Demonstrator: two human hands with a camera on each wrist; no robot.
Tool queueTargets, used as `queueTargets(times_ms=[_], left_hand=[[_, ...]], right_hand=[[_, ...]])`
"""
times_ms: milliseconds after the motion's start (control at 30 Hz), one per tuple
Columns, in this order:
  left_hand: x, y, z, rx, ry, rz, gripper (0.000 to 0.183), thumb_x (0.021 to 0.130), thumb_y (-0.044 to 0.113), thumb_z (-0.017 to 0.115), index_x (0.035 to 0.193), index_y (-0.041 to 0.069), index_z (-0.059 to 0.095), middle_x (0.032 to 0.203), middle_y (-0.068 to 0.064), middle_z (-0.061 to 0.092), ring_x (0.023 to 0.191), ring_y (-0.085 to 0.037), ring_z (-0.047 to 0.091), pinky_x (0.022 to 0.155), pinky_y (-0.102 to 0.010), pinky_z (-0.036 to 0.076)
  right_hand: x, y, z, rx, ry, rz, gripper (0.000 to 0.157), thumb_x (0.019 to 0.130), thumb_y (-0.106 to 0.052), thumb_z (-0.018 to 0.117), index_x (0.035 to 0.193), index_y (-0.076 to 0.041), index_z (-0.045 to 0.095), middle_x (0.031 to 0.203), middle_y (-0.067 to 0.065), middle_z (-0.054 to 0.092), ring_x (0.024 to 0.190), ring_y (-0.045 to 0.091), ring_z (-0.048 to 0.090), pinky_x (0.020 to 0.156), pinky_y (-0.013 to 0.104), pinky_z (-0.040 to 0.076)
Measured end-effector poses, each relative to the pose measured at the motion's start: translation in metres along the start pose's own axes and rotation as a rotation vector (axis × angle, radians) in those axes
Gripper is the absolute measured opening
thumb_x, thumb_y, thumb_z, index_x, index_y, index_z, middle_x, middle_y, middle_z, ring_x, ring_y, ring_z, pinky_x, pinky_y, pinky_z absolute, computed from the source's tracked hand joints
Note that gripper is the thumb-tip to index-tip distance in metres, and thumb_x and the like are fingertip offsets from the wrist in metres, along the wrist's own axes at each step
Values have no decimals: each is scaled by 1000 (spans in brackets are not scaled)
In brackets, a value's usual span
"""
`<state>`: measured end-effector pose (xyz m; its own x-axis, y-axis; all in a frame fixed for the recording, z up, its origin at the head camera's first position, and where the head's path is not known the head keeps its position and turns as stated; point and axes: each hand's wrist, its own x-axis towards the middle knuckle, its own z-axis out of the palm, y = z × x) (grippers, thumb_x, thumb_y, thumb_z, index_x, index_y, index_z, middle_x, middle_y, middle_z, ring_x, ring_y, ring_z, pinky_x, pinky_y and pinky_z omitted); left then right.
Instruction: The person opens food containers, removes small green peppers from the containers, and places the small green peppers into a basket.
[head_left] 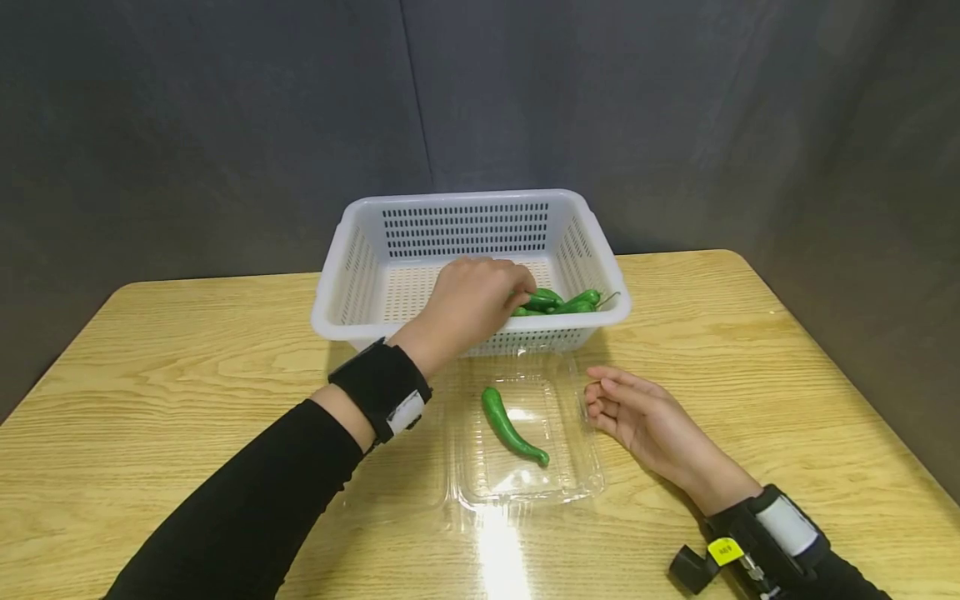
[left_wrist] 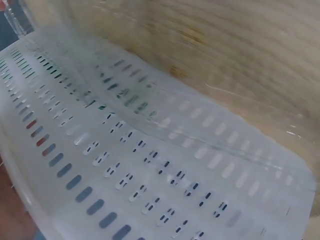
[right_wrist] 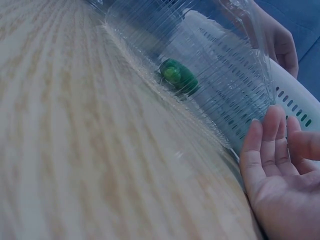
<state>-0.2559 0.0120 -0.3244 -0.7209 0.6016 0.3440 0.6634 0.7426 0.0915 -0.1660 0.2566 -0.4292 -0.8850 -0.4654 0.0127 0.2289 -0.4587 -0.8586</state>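
My left hand point(head_left: 480, 296) reaches over the near rim of a white plastic basket point(head_left: 465, 198), its fingers curled down inside. Thumb and forefinger pinch one green chili pepper point(head_left: 542, 302) from a small pile; the other fingertips are hidden. In front of the basket lies a clear plastic clamshell box point(head_left: 555, 479), opened flat. One curved green chili pepper point(head_left: 516, 429) rests in its right half. My right hand point(head_left: 652, 425) is beside the box's right wall, palm turned inward and fingers loosely bent, fingertips right at the clear edge point(right_wrist: 272, 95). It holds nothing.
More green peppers point(head_left: 581, 304) lie in the basket's near right corner. The box's other half point(head_left: 405, 467) spreads to the left under my left forearm. Wood-grain table point(head_left: 187, 358) lies all around, and a dark grey curtain point(head_left: 225, 125) hangs behind it.
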Motion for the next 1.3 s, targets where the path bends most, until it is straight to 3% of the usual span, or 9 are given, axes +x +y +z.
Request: queueTargets(times_ms=[300,500,700,967,1133,1300], left_hand=[[-5,4,-6,-20,161,45,13,98,23,64,103,17,75,94,6,72,80,-13,65,67,-29,49],[-15,16,-16,-47,183,155,10,96,21,66,101,17,74,91,6,71,79,-12,62,70,-28,48],[-26,25,-29,-97,90,331,5,94,18,69,99,19,72,93,9,68,77,-8,57,68,-24,47],[-49,37,-35,-43,-47,506,6,94,16,69,99,18,72,95,8,69,87,-10,63,76,-24,50],[-64,47,-31,86,-209,526,11,93,20,69,104,22,71,102,10,68,98,-10,63,84,-25,49],[-70,52,-28,188,-348,497,27,85,16,77,109,26,71,109,12,68,103,-9,61,86,-23,48]], right_hand=[[-1,-1,0,6,-5,-6,30,107,-4,34,118,-7,62,101,5,63,91,14,61,85,25,52],[-1,-1,0,2,-2,2,30,107,-4,34,118,-6,61,101,5,63,91,13,61,85,25,52],[-3,-1,-2,-5,6,8,29,107,-5,34,119,-7,61,101,4,62,91,13,60,85,25,51],[-2,0,-2,9,-12,4,30,107,-4,33,119,-6,61,102,5,63,92,13,61,86,25,52],[-1,1,-1,9,-13,-2,30,107,-3,33,119,-6,61,101,5,63,92,14,61,86,25,52],[-1,0,-2,0,-6,-8,30,107,-3,34,118,-6,61,101,5,63,91,13,61,86,25,52]])
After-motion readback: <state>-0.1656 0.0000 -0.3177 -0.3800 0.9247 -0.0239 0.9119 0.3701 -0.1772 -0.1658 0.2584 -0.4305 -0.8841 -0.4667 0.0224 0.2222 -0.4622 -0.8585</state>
